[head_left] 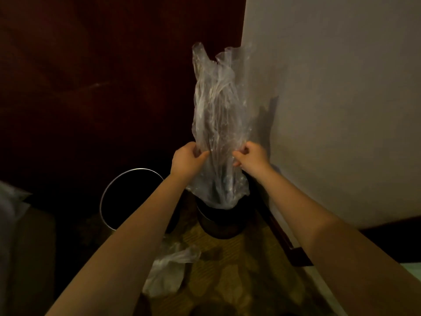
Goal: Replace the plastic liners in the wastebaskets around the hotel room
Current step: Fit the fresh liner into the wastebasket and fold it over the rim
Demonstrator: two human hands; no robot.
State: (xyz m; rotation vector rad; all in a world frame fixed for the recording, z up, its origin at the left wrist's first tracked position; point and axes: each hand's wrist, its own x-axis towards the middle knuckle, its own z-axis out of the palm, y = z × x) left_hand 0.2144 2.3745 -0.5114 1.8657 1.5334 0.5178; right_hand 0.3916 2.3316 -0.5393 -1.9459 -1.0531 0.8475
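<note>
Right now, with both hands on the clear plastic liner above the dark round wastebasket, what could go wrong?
The thin clear plastic liner is bunched between the pinching left hand and right hand; a hard tug may tear it. The crumpled plastic bag on the patterned carpet could make you slip.

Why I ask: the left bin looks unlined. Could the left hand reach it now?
Probably not yet: the left hand pinches the bag, though the bin sits close below it with nothing between.

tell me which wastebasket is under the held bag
The right wastebasket, beside the wall: the bag covers its mouth. The left wastebasket stands uncovered, silver rim bare.
</note>
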